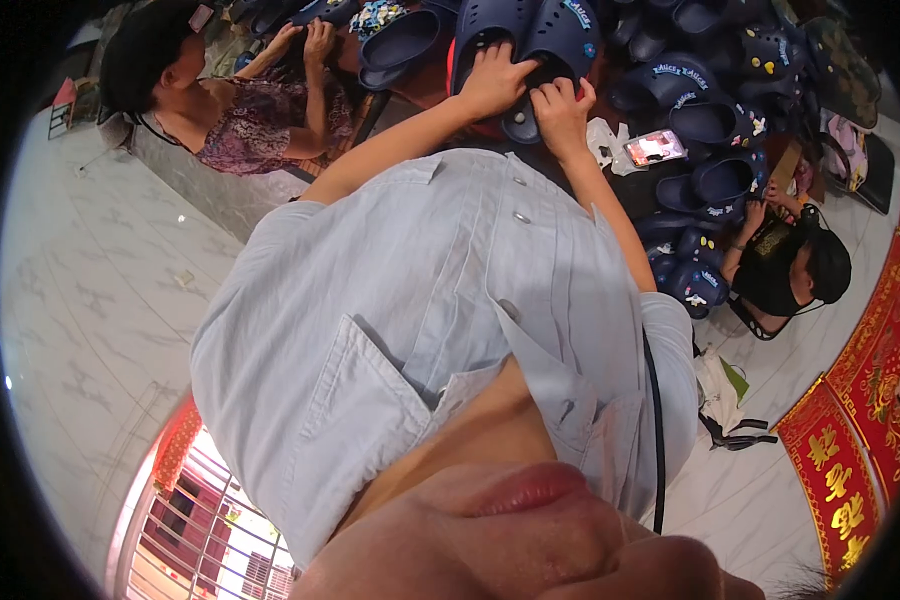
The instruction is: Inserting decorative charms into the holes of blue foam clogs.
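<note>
A pair of navy clogs with holes in their uppers lies before me at the top of the view. My left hand (495, 82) grips the left clog (478, 22), fingers reaching into its opening and thumb outside. On the right clog (562, 32), which bears white letter charms and a blue flower charm, my right hand (562, 112) has its fingers bent over the edge of the opening. Its fingertips are partly hidden, so a small piece in them would not show. Something red peeks out beside the right fingers and behind the clogs.
Many more navy clogs (705, 120) are piled at right, some with charms. A lit phone (656, 148) lies near my right forearm. Colourful charms (378, 18) sit at upper left. One person (260, 125) works at left, another (785, 265) at right. Red banners (830, 470) hang lower right.
</note>
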A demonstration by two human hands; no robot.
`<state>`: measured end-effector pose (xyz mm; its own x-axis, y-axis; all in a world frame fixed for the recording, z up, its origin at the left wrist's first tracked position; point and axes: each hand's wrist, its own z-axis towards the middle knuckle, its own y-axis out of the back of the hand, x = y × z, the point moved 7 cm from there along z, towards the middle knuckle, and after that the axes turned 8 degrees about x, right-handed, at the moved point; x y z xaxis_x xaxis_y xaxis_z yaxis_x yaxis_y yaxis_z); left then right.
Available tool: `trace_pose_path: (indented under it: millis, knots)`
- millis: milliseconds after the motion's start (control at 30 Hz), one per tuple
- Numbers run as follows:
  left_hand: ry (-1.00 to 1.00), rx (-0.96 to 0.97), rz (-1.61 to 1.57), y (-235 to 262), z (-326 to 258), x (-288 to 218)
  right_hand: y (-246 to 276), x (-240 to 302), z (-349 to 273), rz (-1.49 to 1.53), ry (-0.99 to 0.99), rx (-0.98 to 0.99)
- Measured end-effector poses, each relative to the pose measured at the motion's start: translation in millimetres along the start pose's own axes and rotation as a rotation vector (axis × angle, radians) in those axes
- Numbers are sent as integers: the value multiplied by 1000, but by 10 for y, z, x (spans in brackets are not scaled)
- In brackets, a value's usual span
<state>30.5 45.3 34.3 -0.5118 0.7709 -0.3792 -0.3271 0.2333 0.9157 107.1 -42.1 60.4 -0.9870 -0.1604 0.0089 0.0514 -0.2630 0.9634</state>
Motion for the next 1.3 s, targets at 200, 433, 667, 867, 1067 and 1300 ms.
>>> trace_pose_path:
  millis: [200, 433, 667, 867, 1067, 1300]
  knots:
    - [2, 12, 39, -45, -37, 36, 440, -191, 144, 410, -111, -251]
    - [13, 50, 15, 12, -4, -16, 283, -1101, 683, 441, -344, -353]
    - [34, 76, -41, 22, -47, -44, -72, -1023, 1046, 151, -109, -178]
    - [41, 57, -25, -8, -42, 2, -58, -935, 1051, 105, -12, -121]
    - [52, 61, -26, -42, -25, 13, -78, -1004, 955, 115, -18, -23]
    - [59, 47, -2, -10, -3, -3, -113, -975, 1012, 100, -48, 87]
